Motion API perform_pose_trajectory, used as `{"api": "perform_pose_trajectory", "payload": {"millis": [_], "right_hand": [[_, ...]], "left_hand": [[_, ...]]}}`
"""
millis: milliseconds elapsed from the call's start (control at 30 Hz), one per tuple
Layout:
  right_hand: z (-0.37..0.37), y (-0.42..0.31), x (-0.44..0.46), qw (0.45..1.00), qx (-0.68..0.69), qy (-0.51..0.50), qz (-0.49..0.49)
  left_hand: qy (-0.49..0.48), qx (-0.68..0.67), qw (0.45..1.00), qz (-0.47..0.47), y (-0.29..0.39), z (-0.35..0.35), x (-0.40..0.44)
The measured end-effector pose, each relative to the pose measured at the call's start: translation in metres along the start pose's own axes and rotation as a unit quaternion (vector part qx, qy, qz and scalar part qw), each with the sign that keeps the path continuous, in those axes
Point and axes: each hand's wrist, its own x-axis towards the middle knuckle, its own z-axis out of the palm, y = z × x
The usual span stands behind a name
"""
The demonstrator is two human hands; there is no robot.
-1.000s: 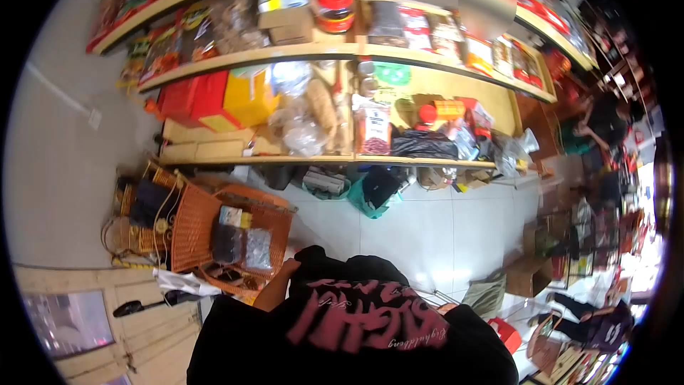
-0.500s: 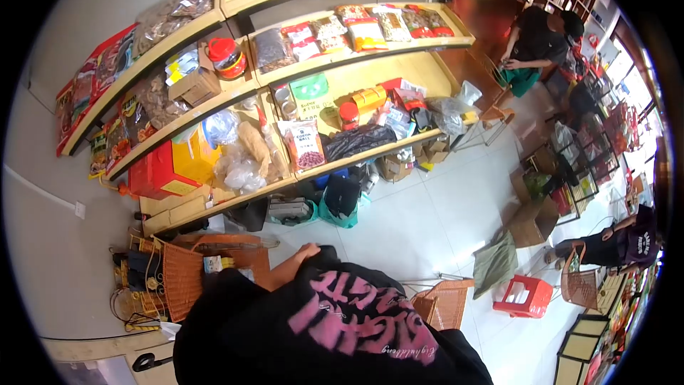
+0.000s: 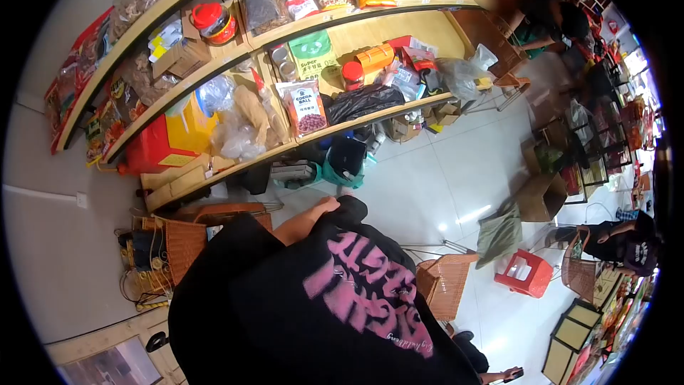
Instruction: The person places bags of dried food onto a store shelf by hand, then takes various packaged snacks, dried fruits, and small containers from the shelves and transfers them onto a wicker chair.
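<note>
My left hand (image 3: 328,204) is at the end of a bare forearm in front of my chest, beside a fold of black cloth (image 3: 353,208). Its fingers look curled; whatever they hold, if anything, is hidden. My black shirt (image 3: 235,314) with pink lettering fills the bottom of the head view. I cannot see my right hand clearly. Beyond the left hand, a dark item in a teal bag (image 3: 345,160) stands on the floor under the shelf. A wicker chair (image 3: 187,246) is to the left of my arm.
Shelves (image 3: 235,146) hold snack packets, a red-lidded jar (image 3: 214,23) and a cocoa ball bag (image 3: 302,108). Right are a wicker chair (image 3: 447,281), red stool (image 3: 524,273), open carton (image 3: 541,196) and green cloth (image 3: 499,234). Other people stand at right; another person's hand (image 3: 511,373) holds a dark object.
My view has shifted, so the shelves sit higher. My left hand has moved up and right in the picture, and another person's hand has appeared at the lower right.
</note>
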Motion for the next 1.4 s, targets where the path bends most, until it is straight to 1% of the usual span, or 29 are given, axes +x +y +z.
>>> {"api": "perform_pose_trajectory", "payload": {"millis": [167,400,533,567,600,633,667,700,733,767,833,867,900,933,967,1000,1033,1100,1133,1167,1200,1233,1267,1300,1333,1367,1400], "right_hand": [[-0.017,-0.055,0.027,0.999,-0.039,0.0,-0.03],[-0.042,-0.162,0.069,0.987,-0.122,0.005,-0.109],[-0.047,-0.221,0.102,0.968,-0.177,0.019,-0.179],[-0.045,-0.223,0.124,0.958,-0.193,0.026,-0.21],[-0.046,-0.245,0.128,0.947,-0.212,0.03,-0.24],[-0.046,-0.245,0.153,0.934,-0.231,0.033,-0.27],[-0.051,-0.258,0.166,0.922,-0.253,0.032,-0.292],[-0.059,-0.29,0.152,0.914,-0.285,0.001,-0.289],[-0.062,-0.316,0.146,0.905,-0.308,0.013,-0.294],[-0.062,-0.331,0.152,0.901,-0.334,-0.002,-0.275],[-0.062,-0.362,0.154,0.891,-0.358,-0.005,-0.278],[-0.057,-0.377,0.164,0.92,-0.316,-0.035,-0.229],[-0.051,-0.387,0.173,0.944,-0.275,-0.066,-0.172],[-0.045,-0.395,0.182,0.958,-0.224,-0.105,-0.142],[-0.041,-0.407,0.193,0.955,-0.222,-0.134,-0.144],[-0.031,-0.425,0.191,0.956,-0.201,-0.164,-0.138],[-0.025,-0.435,0.205,0.947,-0.212,-0.184,-0.157],[-0.012,-0.456,0.233,0.931,-0.234,-0.227,-0.161],[-0.003,-0.475,0.233,0.935,-0.214,-0.228,-0.17],[0.006,-0.492,0.239,0.932,-0.224,-0.228,-0.17],[0.017,-0.508,0.251,0.921,-0.251,-0.243,-0.174],[0.03,-0.524,0.26,0.917,-0.232,-0.242,-0.214],[0.042,-0.546,0.256,0.922,-0.204,-0.231,-0.235],[0.055,-0.555,0.279,0.907,-0.188,-0.265,-0.268],[0.062,-0.589,0.257,0.928,-0.117,-0.309,-0.173],[0.077,-0.601,0.263,0.933,-0.057,-0.318,-0.159],[0.078,-0.628,0.243,0.941,-0.014,-0.308,-0.141]], "left_hand": [[-0.005,-0.016,1.0,0.006,-0.03,-0.021,0.035],[0.015,-0.064,0.997,0.031,-0.076,-0.056,0.088],[0.028,-0.084,0.994,0.058,-0.127,-0.049,0.123],[0.034,-0.089,0.993,0.071,-0.143,-0.042,0.133],[0.044,-0.091,0.991,0.084,-0.161,-0.032,0.142],[0.056,-0.095,0.989,0.099,-0.178,-0.022,0.15],[0.056,-0.112,0.988,0.093,-0.176,-0.017,0.151],[0.063,-0.11,0.99,0.055,-0.181,-0.016,0.145],[0.074,-0.102,0.992,0.017,-0.186,-0.022,0.138],[0.073,-0.111,0.991,0.009,-0.184,-0.033,0.118],[0.05,-0.017,0.995,0.083,-0.164,-0.055,0.079],[0.049,-0.027,0.996,0.076,-0.172,-0.048,0.082],[0.041,-0.129,0.99,0.037,-0.182,-0.037,0.081],[0.034,-0.229,0.973,-0.003,-0.189,-0.027,0.084],[0.034,-0.144,0.989,0.022,-0.19,-0.03,0.085],[0.052,-0.297,0.951,-0.064,-0.19,-0.033,0.085],[0.07,-0.438,0.884,-0.15,-0.19,-0.033,0.084],[0.205,-0.386,0.899,-0.002,-0.205,-0.01,0.101],[0.154,-0.466,0.867,-0.087,-0.191,-0.046,0.089],[0.103,-0.538,0.819,-0.171,-0.171,-0.091,0.082],[0.17,-0.464,0.865,-0.089,-0.174,-0.104,0.092],[0.231,-0.382,0.895,-0.004,-0.181,-0.117,0.106],[0.264,-0.342,0.902,0.001,-0.184,-0.138,0.125],[0.295,-0.303,0.906,0.007,-0.179,-0.161,0.14],[0.317,-0.407,0.857,-0.005,-0.169,-0.184,0.146],[0.336,-0.505,0.795,-0.018,-0.157,-0.212,0.148],[0.352,-0.536,0.767,-0.025,-0.144,-0.243,0.152]]}}
